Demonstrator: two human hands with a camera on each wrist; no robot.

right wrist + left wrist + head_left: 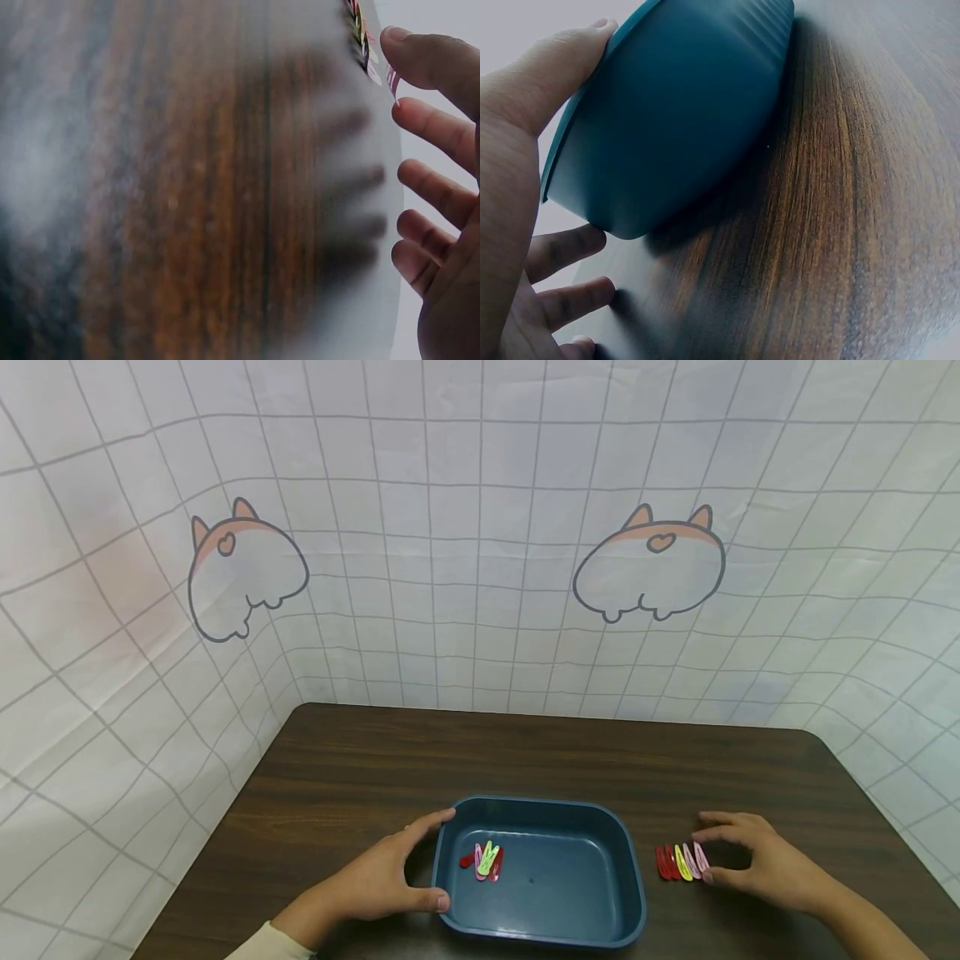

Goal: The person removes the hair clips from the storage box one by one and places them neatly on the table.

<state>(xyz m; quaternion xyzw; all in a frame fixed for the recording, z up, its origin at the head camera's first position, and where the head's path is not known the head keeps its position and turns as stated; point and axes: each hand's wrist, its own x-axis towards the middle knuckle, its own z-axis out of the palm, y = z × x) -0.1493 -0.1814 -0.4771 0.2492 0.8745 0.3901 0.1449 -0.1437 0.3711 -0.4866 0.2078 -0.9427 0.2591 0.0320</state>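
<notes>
My left hand [378,872] holds the left end of a blue plastic tray [577,804], thumb and index finger at its two left corners. In the left wrist view, the thumb [570,60] lies at the rim while the lower fingers spread beside the outer wall. Several hair clips, red, pink and yellow-green [488,857], lie in the tray's left part. Right of the tray, my right hand [765,860] pinches a pink hair clip [392,79] between thumb and index fingertips. It is at the right end of a row of red, yellow and pink clips [682,863].
The dark wood-grain table [525,743] extends behind the tray to a white grid-patterned curtain [465,610], which also encloses both sides. Cartoon animal prints [648,568] decorate the cloth.
</notes>
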